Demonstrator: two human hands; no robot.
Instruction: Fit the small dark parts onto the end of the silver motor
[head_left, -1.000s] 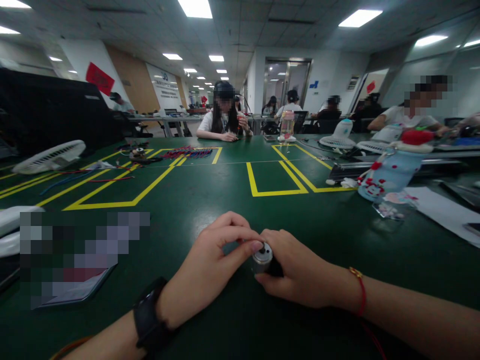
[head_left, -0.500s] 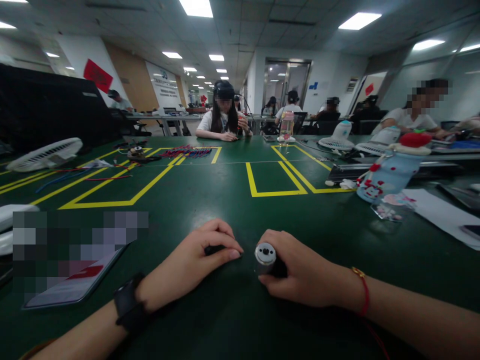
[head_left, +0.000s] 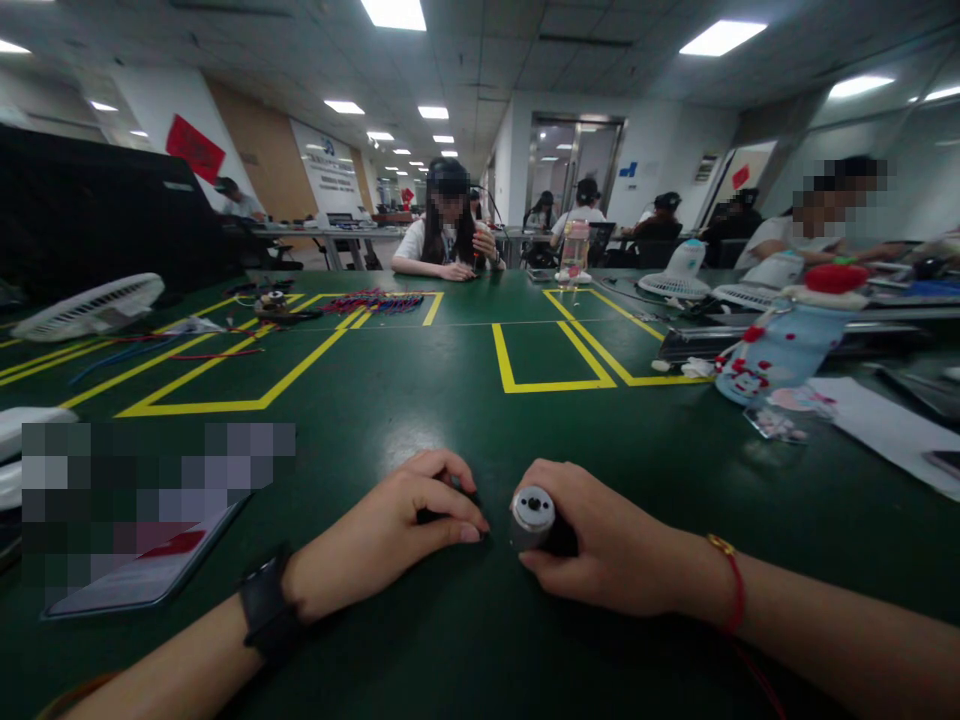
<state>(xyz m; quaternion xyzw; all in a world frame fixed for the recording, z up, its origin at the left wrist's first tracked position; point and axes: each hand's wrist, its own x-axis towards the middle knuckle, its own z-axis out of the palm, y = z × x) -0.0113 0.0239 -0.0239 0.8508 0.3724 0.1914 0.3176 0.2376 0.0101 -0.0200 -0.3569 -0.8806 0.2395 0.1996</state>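
Note:
My right hand (head_left: pixel 596 540) is wrapped round a small silver cylindrical motor (head_left: pixel 533 518). The motor stands nearly upright, its round end face with small holes and a dark centre turned up towards me. Just to its left, my left hand (head_left: pixel 420 510) has thumb and index fingertip pressed together. A tiny dark spot shows at those fingertips, too small to name. A short gap separates the left fingertips from the motor. Both hands are low over the green table (head_left: pixel 390 640).
On the left lie a phone-like slab (head_left: pixel 150 575), partly blurred out, and a white fan (head_left: pixel 90 308). Further back are loose wires (head_left: pixel 375 303). A blue bottle (head_left: pixel 784 345) and white paper (head_left: pixel 885 430) are at right. Across the table sits a person (head_left: pixel 448 230).
My left hand has moved slightly down and to the right, its fingertips still pinched. My right hand keeps its hold on the motor, almost unmoved.

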